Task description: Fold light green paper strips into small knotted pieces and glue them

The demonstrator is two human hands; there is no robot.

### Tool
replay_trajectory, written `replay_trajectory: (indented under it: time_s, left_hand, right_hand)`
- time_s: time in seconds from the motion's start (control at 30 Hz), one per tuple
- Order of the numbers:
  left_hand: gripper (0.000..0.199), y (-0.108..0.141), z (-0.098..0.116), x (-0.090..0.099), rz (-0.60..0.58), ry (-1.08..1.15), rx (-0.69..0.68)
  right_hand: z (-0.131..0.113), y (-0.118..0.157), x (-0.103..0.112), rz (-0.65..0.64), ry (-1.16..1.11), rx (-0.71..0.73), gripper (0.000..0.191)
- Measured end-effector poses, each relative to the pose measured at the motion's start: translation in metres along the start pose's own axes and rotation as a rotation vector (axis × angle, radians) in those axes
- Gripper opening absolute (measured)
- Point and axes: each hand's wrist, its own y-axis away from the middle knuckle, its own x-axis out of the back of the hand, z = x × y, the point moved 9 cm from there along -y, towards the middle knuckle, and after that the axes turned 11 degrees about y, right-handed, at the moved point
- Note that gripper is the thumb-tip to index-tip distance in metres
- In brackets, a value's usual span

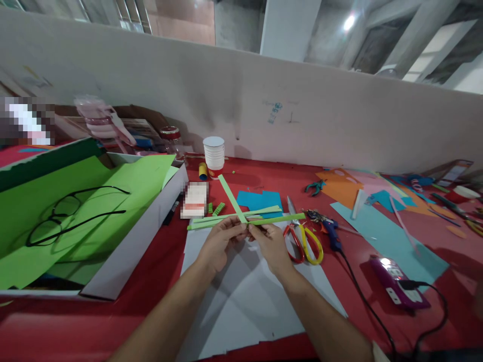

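- Biggest thing here is the red tabletop (158, 251), with everything spread over it.
- Next, the open white box (132, 244) on the left, green sheets (151, 173) inside and black-framed glasses (56, 219) lying on those.
- White paper (241, 311) sits right under the hands, fwiw.
- Left hand (222, 239) and right hand (269, 244) are nearly touching above that paper, both pinching with fingertips closed on green strip pieces.
- Scissors (303, 239), one red handle and one yellow, lie just beside the right hand. Blue glue gun (332, 235) is just past them.
- Green strip pieces (233, 200) meet at the fingertips, one arm angling up-left, the other out right. Honestly can't tell if it's one folded strip or two.
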Motion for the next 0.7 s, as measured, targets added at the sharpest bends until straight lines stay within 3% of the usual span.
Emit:
replay_trajectory:
  time_s: [0.27, 0.47, 0.7]
  left_hand:
    - [0.017, 0.001, 0.003, 0.001, 0.0, -0.038, -0.018]
    - [0.019, 0.003, -0.009, 0.004, 0.049, 0.183, 0.194]
    - [0.012, 0.009, -0.022, 0.004, 0.04, 0.284, 0.356]
  right_hand:
    - [-0.014, 0.004, -0.002, -0.042, 0.106, 0.14, 0.023]
    - [-0.035, 0.008, -0.004, -0.07, 0.228, 0.3, 0.014]
    - [-0.042, 0.008, -0.007, -0.117, 0.178, 0.335, 0.009]
